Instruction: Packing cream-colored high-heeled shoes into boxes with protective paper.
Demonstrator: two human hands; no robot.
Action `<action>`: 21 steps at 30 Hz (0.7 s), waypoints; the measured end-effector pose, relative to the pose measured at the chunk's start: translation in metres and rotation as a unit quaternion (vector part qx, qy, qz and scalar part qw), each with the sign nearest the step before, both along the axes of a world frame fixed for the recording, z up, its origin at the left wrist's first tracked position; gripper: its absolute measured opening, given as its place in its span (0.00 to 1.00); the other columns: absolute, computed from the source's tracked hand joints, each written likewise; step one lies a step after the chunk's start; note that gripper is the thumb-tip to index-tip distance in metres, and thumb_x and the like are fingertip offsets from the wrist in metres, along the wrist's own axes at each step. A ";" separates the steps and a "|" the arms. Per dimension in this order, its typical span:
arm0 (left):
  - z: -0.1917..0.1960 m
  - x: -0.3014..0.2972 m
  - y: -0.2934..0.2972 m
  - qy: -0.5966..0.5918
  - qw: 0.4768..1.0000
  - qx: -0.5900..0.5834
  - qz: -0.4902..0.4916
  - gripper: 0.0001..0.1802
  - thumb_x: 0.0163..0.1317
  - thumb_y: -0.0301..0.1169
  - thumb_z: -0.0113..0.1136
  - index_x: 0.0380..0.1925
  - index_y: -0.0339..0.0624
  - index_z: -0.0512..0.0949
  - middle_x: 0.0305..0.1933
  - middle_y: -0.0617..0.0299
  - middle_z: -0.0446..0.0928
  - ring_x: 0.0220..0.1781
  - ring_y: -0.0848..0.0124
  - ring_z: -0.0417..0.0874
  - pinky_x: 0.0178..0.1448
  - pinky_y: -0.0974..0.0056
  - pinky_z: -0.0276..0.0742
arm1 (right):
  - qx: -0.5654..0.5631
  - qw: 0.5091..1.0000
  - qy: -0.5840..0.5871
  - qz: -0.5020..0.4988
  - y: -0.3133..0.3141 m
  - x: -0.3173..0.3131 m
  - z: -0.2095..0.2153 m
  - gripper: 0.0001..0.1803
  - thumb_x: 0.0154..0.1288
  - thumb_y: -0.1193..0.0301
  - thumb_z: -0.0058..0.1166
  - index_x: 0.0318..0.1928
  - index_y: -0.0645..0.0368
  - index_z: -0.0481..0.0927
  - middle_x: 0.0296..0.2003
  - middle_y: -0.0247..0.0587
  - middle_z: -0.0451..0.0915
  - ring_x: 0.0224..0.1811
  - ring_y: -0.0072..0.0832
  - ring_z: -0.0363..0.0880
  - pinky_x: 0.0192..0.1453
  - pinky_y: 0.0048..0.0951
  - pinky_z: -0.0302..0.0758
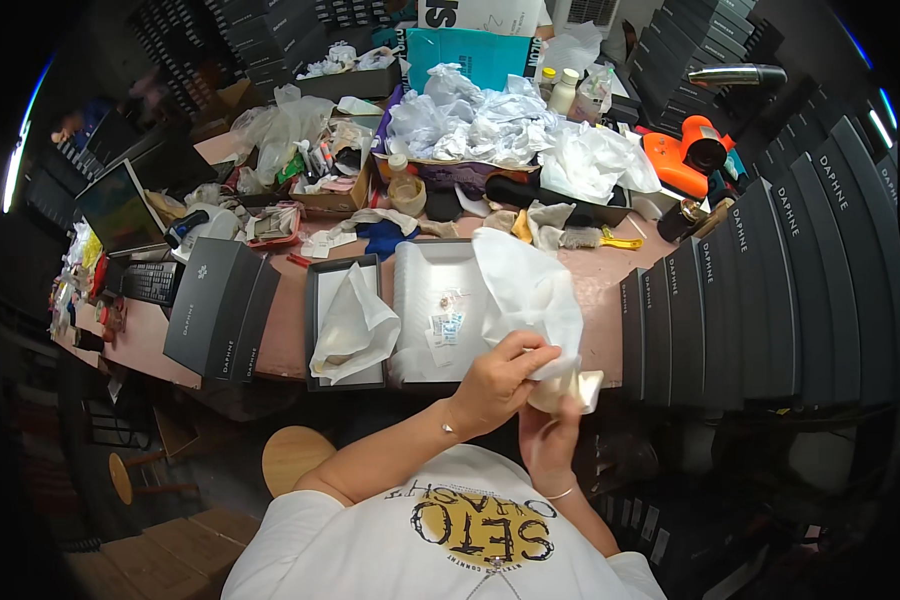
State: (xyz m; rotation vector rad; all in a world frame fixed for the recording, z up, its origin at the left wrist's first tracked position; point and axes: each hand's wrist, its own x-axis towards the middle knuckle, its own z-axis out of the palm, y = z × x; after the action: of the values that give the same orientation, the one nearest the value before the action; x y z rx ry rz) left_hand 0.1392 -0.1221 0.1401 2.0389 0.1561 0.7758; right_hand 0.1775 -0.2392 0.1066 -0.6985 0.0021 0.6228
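My left hand (497, 388) pinches the edge of a sheet of white tissue paper (530, 285), which hangs up and away over the open shoebox. Just right of it, my right hand (550, 440) is closed round a cream-coloured item (589, 390), partly covered by the tissue and blurred; it looks like a shoe. The shoebox (403, 375) in front of me is lined with white paper, and small printed packets (444, 336) lie inside. Its dark lid or tray (315, 330), to the left, holds a tissue-wrapped bundle (355, 330).
Dark shoeboxes stand in a long row (730, 310) on the right, others (215, 310) on the left. Behind lie a carton of crumpled tissue (475, 120), a bottle (402, 180), a brush (600, 238) and an orange tape dispenser (680, 165). A monitor (120, 210) and keyboard (150, 282) are far left.
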 end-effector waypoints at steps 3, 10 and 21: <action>-0.007 0.006 -0.003 -0.008 1.000 0.005 -0.010 0.25 0.44 0.13 0.56 0.46 0.39 0.78 0.43 0.54 0.74 0.38 0.61 0.80 0.40 0.67 0.78 | -0.099 0.994 -0.036 0.027 -0.002 0.005 -0.030 0.23 0.64 0.60 0.47 0.57 0.58 0.67 0.53 0.40 0.72 0.55 0.32 0.72 0.60 0.36 0.70; -0.030 -0.001 -0.036 -0.039 0.997 0.018 -0.066 0.25 0.43 0.11 0.56 0.46 0.37 0.78 0.41 0.53 0.75 0.37 0.61 0.80 0.40 0.66 0.79 | -0.156 0.964 -0.210 0.047 -0.025 0.033 -0.117 0.27 0.67 0.54 0.43 0.59 0.60 0.67 0.57 0.47 0.71 0.60 0.38 0.69 0.64 0.36 0.66; -0.054 -0.049 -0.011 0.047 0.993 0.063 -0.084 0.28 0.54 0.29 0.64 0.56 0.43 0.70 0.51 0.53 0.71 0.44 0.60 0.78 0.45 0.63 0.78 | -0.649 0.518 -0.464 0.309 -0.012 0.167 -0.175 0.26 0.66 0.58 0.44 0.58 0.64 0.69 0.56 0.57 0.70 0.58 0.42 0.71 0.60 0.35 0.68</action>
State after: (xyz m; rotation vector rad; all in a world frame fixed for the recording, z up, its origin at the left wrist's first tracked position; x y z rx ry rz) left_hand 0.0907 -0.1328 0.0865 2.1765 -0.0109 0.5985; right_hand 0.3449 -0.2511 -0.0679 -2.5630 -0.9255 0.7880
